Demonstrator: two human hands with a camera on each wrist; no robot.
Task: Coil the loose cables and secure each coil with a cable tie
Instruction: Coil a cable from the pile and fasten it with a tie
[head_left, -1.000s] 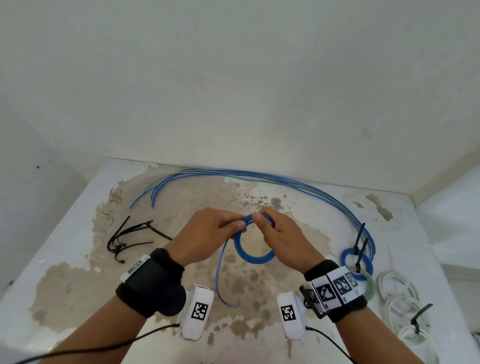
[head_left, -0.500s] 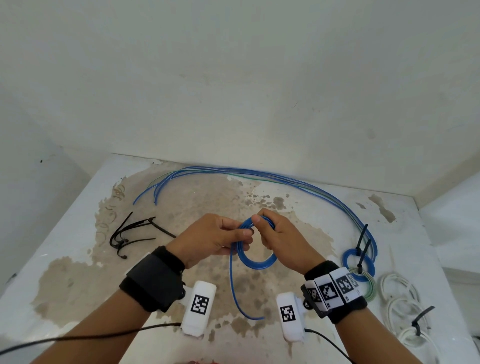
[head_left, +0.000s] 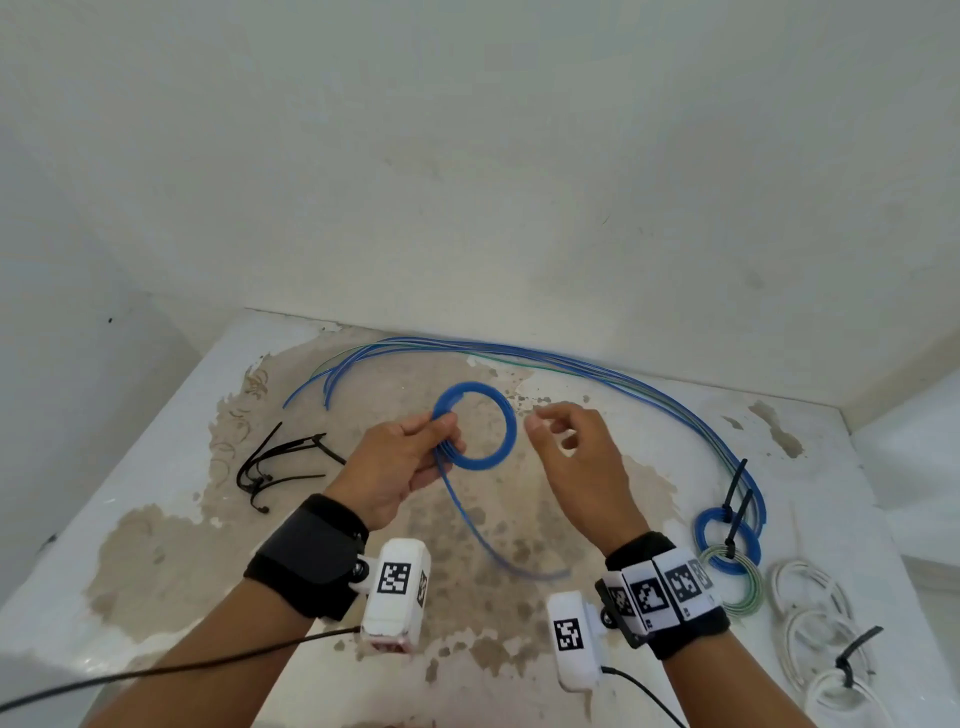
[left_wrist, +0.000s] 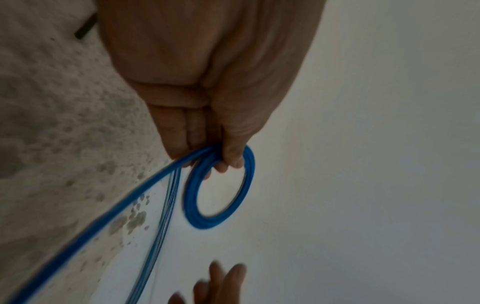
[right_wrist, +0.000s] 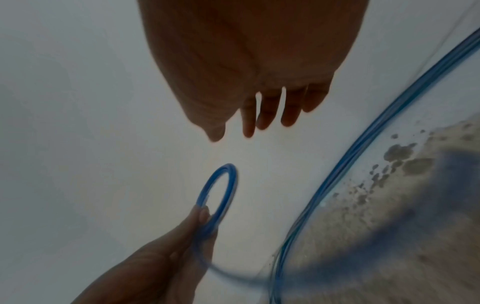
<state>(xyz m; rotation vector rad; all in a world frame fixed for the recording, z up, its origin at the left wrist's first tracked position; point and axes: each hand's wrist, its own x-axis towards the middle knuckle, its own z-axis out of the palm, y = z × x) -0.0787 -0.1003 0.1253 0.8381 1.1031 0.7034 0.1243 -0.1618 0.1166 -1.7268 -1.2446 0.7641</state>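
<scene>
A blue cable coil (head_left: 506, 415) is held up above the stained table by my left hand (head_left: 441, 434), which pinches its left side between thumb and fingers (left_wrist: 228, 162). The coil's loose tail (head_left: 478, 525) trails down toward me. My right hand (head_left: 545, 423) hovers just right of the coil with relaxed, spread fingers (right_wrist: 262, 119), touching nothing. From the right wrist view the coil (right_wrist: 226, 185) is seen edge-on below the fingertips. Black cable ties (head_left: 275, 462) lie at the table's left.
A bundle of loose blue and green cables (head_left: 571, 364) arcs along the back of the table. Tied coils sit at the right: blue (head_left: 722, 540), green-white (head_left: 743, 587) and white ones (head_left: 826, 618). Walls close in behind and on both sides.
My right hand let go of the coil and moved off to the right. The left hand lifted the coil up and away from me, and the tail swung right.
</scene>
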